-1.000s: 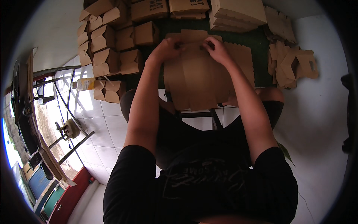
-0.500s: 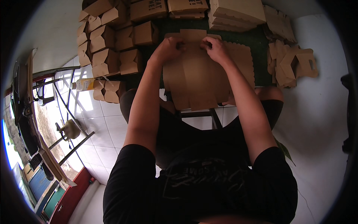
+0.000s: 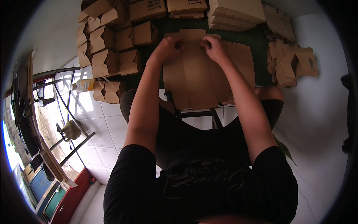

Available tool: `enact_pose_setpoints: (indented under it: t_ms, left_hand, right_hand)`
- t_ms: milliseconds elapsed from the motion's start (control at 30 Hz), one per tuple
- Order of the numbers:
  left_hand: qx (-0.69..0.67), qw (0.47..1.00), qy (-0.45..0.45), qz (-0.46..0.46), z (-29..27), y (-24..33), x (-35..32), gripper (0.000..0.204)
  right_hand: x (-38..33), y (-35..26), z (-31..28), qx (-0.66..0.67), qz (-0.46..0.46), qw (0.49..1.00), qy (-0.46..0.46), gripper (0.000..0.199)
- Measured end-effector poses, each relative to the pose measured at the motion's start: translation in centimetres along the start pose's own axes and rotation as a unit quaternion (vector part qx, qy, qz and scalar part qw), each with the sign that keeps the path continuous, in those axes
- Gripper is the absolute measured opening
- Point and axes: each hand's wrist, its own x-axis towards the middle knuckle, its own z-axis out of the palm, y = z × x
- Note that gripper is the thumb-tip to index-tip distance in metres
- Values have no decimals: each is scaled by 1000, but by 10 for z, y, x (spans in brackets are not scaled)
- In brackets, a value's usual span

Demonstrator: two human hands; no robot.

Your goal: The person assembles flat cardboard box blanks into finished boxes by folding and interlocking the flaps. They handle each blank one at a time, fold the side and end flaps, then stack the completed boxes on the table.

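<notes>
A flat brown cardboard box blank (image 3: 197,80) lies in front of me, its near end hanging over the table edge above my lap. My left hand (image 3: 171,48) is curled at the far left part of the blank, fingers pinched at a fold line. My right hand (image 3: 215,48) mirrors it on the far right, thumb and fingers closed on the cardboard. Between both hands a narrow flap (image 3: 192,34) sticks out at the far end. Beneath the blank, to its right, shows another cardboard sheet (image 3: 244,61) with a scalloped edge. My fingertips are partly hidden.
Folded small brown boxes (image 3: 102,39) stand in rows at the left, with a bottle (image 3: 85,85) beside them. Scalloped cardboard trays (image 3: 236,15) are stacked at the far right. Flattened handled carriers (image 3: 294,63) lie further right. A metal rack (image 3: 76,149) stands at the left.
</notes>
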Motion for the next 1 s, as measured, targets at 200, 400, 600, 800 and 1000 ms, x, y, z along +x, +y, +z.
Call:
enact_pose_setpoints:
  t_ms: [200,400,600,800,1000]
  left_hand:
    - [-26,999,18,25,2,-4,1,40]
    - [-78,997,15,11,9,-10,5,54]
    - [-83,995,-10,60,10,-8,2,62]
    - [-83,993,10,89,10,-6,-2,61]
    - [-57,995,5,85,18,-9,4,62]
  right_hand:
    - [-3,-35,-4,-157,-75,985,12,38]
    - [9,-50,-1,-128,-91,986,-53,49]
    - [19,-48,-5,-81,-32,991,-101,31]
    - [20,-43,-6,-72,-60,992,-87,31]
    - [21,-34,0,-104,-64,989,-81,34]
